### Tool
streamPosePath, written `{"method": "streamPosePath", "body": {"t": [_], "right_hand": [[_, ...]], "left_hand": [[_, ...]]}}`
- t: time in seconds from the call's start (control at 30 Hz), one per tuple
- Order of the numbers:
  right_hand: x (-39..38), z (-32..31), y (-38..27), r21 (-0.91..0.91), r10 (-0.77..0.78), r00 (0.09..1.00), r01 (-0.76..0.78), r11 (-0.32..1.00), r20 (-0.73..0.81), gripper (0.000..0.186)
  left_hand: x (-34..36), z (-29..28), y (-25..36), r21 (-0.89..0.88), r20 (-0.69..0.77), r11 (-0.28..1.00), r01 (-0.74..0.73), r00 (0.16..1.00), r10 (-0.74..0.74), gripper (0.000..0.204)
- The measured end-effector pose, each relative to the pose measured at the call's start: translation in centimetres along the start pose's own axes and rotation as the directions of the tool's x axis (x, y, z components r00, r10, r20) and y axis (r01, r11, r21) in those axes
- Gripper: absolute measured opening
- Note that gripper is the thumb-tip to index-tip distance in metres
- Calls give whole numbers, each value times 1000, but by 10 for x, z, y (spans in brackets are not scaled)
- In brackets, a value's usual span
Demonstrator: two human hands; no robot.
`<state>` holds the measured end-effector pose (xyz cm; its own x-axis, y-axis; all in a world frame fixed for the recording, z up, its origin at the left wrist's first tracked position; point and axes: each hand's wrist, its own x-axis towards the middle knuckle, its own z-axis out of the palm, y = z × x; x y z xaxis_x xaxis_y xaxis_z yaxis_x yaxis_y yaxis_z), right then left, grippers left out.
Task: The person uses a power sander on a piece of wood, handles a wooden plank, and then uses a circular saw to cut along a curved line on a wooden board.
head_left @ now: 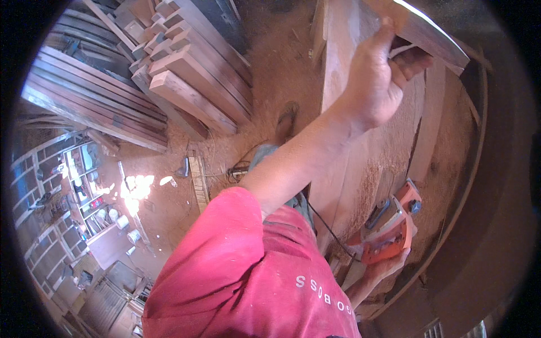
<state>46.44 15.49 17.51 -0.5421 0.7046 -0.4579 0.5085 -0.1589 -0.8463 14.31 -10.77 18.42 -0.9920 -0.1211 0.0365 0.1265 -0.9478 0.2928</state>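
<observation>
My left arm reaches up and across to the right, and my left hand (375,84) is closed on the edge of a wooden board (431,36), thumb on its upper face and fingers below. The board is tilted up, above the planks (352,180) of the bench. Lower down on the right, my right hand (390,269) is wrapped round the handle side of an orange electric planer (376,249). The planer rests on or just over the bench, among wood shavings; its underside is hidden. A black cord (331,228) runs from it toward my body.
Stacked thick timber beams (197,98) and long boards (96,101) stand at the upper left. Sawdust covers the floor (276,62). A slatted wooden piece (198,179) and cables lie near my feet. Shelving with containers (115,217) stands at the far left.
</observation>
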Motion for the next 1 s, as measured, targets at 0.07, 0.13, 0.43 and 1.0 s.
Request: {"method": "streamPosePath", "body": {"t": [0.07, 0.13, 0.43, 1.0], "right_hand": [[2, -12, 7, 44, 16, 999, -18, 999, 36, 65], [7, -36, 17, 116, 55, 987, -73, 991, 154, 65], [-8, 48, 42, -292, -103, 993, 118, 949, 65, 58], [24, 200, 118, -241, 71, 755, 117, 963, 652, 59]], "left_hand": [[-15, -3, 15, 65, -126, 991, 120, 986, -112, 68], [-34, -15, 34, 208, -268, 938, 277, 938, -218, 73], [-138, -258, -29, 587, -607, 562, 583, 776, -171, 41], [-263, -435, 153, 514, -809, -537, 669, 586, -45, 67]]}}
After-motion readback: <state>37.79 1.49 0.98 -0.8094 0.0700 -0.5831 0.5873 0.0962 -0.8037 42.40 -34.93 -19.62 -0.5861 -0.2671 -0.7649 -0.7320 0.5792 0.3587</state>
